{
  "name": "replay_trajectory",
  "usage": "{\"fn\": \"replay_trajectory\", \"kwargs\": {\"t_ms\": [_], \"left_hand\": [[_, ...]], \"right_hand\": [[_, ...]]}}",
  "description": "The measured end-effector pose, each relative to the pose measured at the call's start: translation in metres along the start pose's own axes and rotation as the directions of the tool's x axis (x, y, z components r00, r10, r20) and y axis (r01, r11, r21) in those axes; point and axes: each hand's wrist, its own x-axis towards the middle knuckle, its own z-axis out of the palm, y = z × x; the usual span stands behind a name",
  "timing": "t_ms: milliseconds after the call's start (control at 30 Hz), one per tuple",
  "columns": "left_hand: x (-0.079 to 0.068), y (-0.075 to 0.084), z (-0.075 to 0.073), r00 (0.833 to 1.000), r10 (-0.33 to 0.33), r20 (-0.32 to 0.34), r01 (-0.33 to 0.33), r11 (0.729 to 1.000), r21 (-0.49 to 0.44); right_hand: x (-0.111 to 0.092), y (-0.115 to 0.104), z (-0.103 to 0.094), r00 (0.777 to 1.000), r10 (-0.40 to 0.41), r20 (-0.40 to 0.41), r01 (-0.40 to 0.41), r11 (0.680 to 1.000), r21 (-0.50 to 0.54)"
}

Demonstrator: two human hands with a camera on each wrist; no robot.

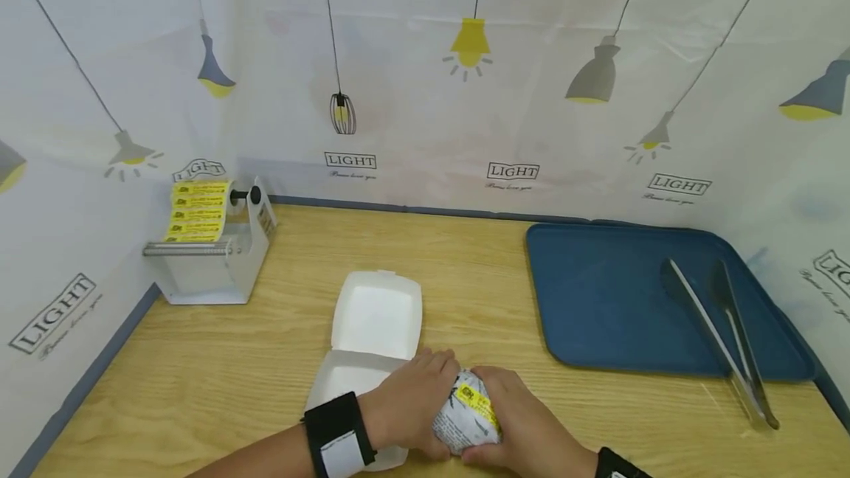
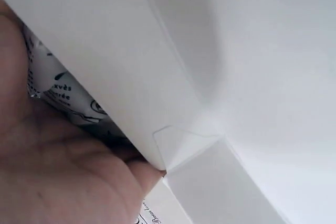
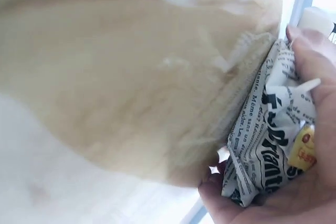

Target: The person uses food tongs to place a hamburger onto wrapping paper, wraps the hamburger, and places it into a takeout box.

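Observation:
A round bundle wrapped in newsprint-patterned paper (image 1: 458, 425) is held between both hands at the front of the table, a yellow sticker (image 1: 475, 404) on its top. My left hand (image 1: 413, 398) grips its left side, and my right hand (image 1: 524, 423) clasps the right side between thumb and fingers. In the right wrist view the folded wrapper (image 3: 262, 140) fills that grip. A white clamshell box (image 1: 377, 316) lies open just left of the bundle, its lower half partly hidden by the left forearm. White box walls (image 2: 252, 82) fill much of the left wrist view.
At the back left stands a white label dispenser (image 1: 206, 271) with a roll of yellow stickers (image 1: 199, 211). A blue tray (image 1: 604, 301) lies at the right, and metal tongs (image 1: 717, 323) rest across it, their ends over its front edge. A printed curtain (image 1: 412, 94) encloses the table.

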Motion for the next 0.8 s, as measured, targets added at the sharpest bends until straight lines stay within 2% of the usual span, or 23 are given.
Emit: {"fn": "replay_trajectory", "kwargs": {"t_ms": [133, 267, 367, 433, 600, 700, 800], "left_hand": [[0.002, 0.0, 0.001, 0.998, 0.027, -0.06, -0.027, 1.0, 0.003], [0.003, 0.003, -0.001, 0.996, 0.042, -0.083, -0.042, 0.999, -0.001], [0.0, 0.007, -0.009, 0.992, 0.049, -0.114, -0.051, 0.999, -0.01], [-0.004, 0.009, -0.019, 0.986, 0.064, -0.154, -0.068, 0.997, -0.022], [-0.021, 0.006, -0.048, 0.975, 0.08, -0.207, -0.112, 0.982, -0.149], [-0.038, -0.004, -0.063, 0.983, 0.058, -0.174, -0.099, 0.966, -0.239], [-0.058, -0.018, -0.072, 0.992, 0.029, -0.124, -0.066, 0.948, -0.312]], "right_hand": [[0.001, -0.003, -0.004, 0.999, 0.024, -0.021, -0.024, 1.0, -0.02], [0.0, -0.009, -0.016, 0.999, 0.052, -0.007, -0.051, 0.998, 0.021], [-0.002, -0.018, -0.029, 0.998, 0.062, -0.008, -0.062, 0.997, 0.043], [-0.002, -0.026, -0.038, 0.998, 0.046, -0.04, -0.045, 0.999, 0.025], [0.004, -0.05, -0.054, 0.985, -0.051, -0.168, 0.039, 0.997, -0.071], [0.013, -0.068, -0.053, 0.98, -0.086, -0.179, 0.077, 0.995, -0.056], [0.025, -0.086, -0.044, 0.981, -0.105, -0.161, 0.105, 0.994, -0.01]]}}
